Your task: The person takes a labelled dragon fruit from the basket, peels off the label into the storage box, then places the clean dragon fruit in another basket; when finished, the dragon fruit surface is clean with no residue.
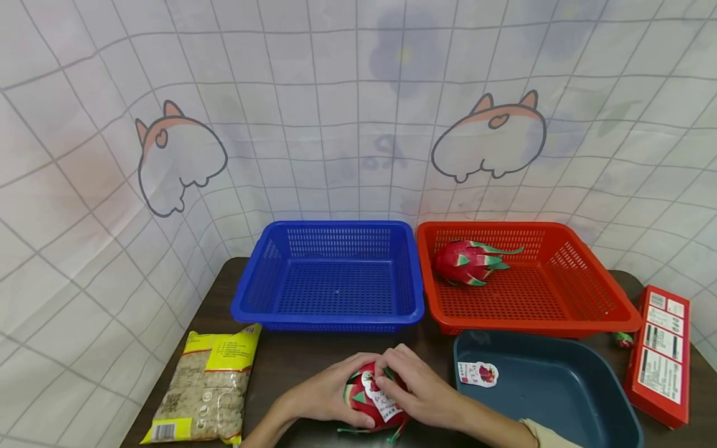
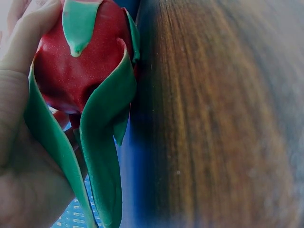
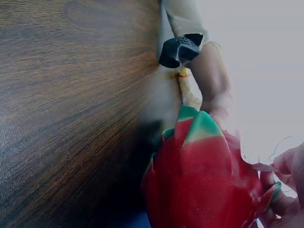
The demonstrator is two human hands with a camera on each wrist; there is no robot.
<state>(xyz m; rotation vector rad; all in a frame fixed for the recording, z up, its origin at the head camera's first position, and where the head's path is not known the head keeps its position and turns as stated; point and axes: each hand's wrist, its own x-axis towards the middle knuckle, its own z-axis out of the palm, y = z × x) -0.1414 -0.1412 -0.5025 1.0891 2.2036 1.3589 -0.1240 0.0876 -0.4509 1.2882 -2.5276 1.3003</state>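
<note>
A red dragon fruit [image 1: 361,407] with green-tipped scales lies on the dark table near the front edge, between both hands. My left hand [image 1: 325,393] grips it from the left side, thumb across the near part. In the left wrist view, long green leaves [image 2: 102,137] trail from its end. A white printed label [image 1: 383,401] with a fruit picture lies against its upper face. My right hand [image 1: 422,392] is at the fruit's right side. In the right wrist view, its fingertips [image 3: 283,161] pinch the label's edge. How much of the label sticks to the skin cannot be told.
A blue basket [image 1: 336,326] stands at the back. Beside it, a red basket [image 1: 538,325] holds another dragon fruit [image 1: 467,261]. Another label [image 1: 478,374] lies in a dark blue tray [image 1: 549,386]. A yellow-topped bag [image 1: 207,386] is left; a red box [image 1: 661,354] is right.
</note>
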